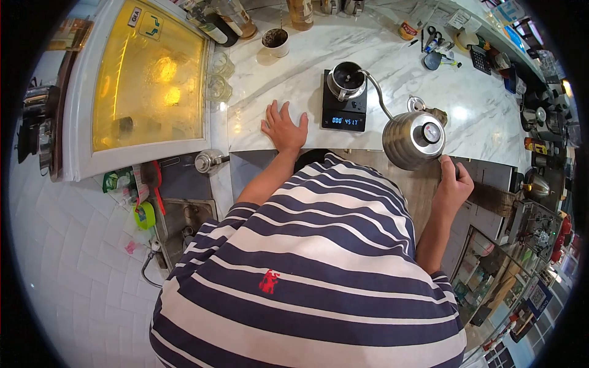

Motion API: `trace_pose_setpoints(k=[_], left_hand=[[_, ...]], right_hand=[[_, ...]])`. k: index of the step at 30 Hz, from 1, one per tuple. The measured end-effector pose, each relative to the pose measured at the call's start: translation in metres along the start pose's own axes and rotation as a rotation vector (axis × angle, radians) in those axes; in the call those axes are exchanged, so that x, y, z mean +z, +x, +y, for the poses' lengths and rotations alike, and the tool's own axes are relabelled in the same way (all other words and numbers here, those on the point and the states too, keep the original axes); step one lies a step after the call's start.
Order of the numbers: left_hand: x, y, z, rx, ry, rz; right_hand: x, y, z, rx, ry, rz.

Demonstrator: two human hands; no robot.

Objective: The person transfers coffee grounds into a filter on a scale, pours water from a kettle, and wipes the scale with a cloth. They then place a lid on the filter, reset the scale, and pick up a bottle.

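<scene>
My right hand [453, 183] is closed round the handle of a steel gooseneck kettle [405, 141], held at the counter's front edge. The kettle's thin spout reaches up and left to the rim of a round, dark-centred vessel [347, 80]. That vessel stands on a black scale [344, 113] with a lit blue display. Left of the scale, my left hand [285, 127] lies on the marble counter with its fingers spread, holding nothing. Whether water is flowing from the spout is too small to tell.
A white cup [275, 42] with dark contents stands at the back left, near bottles [211, 26]. Glasses [218, 88] line the yellow-lit cabinet [150, 80]. Right of the scale are a small metal-rimmed item [416, 103], scissors and a calculator [480, 61]. A sink is at lower left.
</scene>
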State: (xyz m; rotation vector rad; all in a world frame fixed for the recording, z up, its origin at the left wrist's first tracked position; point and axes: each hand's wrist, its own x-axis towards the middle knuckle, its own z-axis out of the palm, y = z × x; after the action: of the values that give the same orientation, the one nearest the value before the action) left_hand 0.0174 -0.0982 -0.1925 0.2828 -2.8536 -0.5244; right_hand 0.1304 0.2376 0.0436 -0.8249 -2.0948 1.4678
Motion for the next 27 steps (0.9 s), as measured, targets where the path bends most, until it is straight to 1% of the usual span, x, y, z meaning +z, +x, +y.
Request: trace_pose_setpoints(k=[5,8,14,23,27], left_hand=[[-0.001,-0.001,0.000,0.009,-0.011,0.010],[0.001,-0.001,-0.002,0.006,-0.014,0.018],[0.001,-0.001,-0.002,0.020,-0.011,0.035],[0.000,-0.001,-0.001,0.018,0.003,0.022],[-0.003,0.000,0.001,0.004,0.018,0.001]], right_hand=[[0.007,0.000,-0.007,0.012,0.025,0.000],[0.002,0.004,-0.006,0.068,-0.013,-0.049],[0.006,0.008,-0.007,0.022,0.038,0.006],[-0.002,0.007,-0.006,0.010,0.020,0.059],[-0.006,0.004,-0.008,0.006,-0.009,0.036]])
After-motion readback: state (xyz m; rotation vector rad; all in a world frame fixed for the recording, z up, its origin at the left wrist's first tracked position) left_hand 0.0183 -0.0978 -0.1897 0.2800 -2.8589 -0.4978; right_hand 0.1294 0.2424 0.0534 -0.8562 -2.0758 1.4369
